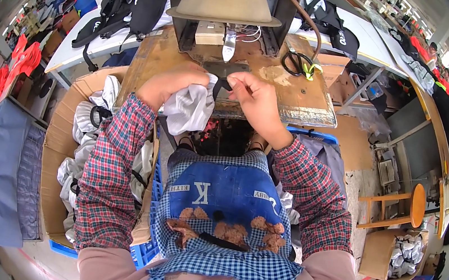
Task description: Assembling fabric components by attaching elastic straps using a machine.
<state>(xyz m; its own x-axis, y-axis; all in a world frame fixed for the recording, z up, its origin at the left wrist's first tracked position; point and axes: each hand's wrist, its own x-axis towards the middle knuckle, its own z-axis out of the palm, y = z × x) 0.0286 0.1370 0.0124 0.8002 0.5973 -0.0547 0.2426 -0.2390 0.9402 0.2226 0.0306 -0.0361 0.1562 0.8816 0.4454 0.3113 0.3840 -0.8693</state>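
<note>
In front of the machine, my left hand [172, 83] is closed on a bunched piece of white striped fabric [190, 108] that hangs down over the worktable's front edge. A short black strap [220, 87] sticks out at the fabric's upper right side. My right hand [257, 100] pinches this strap between thumb and fingertips. Both hands are close together above the wooden worktable [163, 47]. Just beyond them, the machine's pointed metal tip [228, 49] points down, apart from the fabric. How the strap joins the cloth is hidden by my fingers.
Black-handled scissors [297, 64] with a yellow-green tie lie on the table's right side. A cardboard box [63, 136] of white fabric pieces stands at left. Black bags [134, 3] lie on the back-left table. A wooden stool [415, 205] and smaller box [382, 254] stand at right.
</note>
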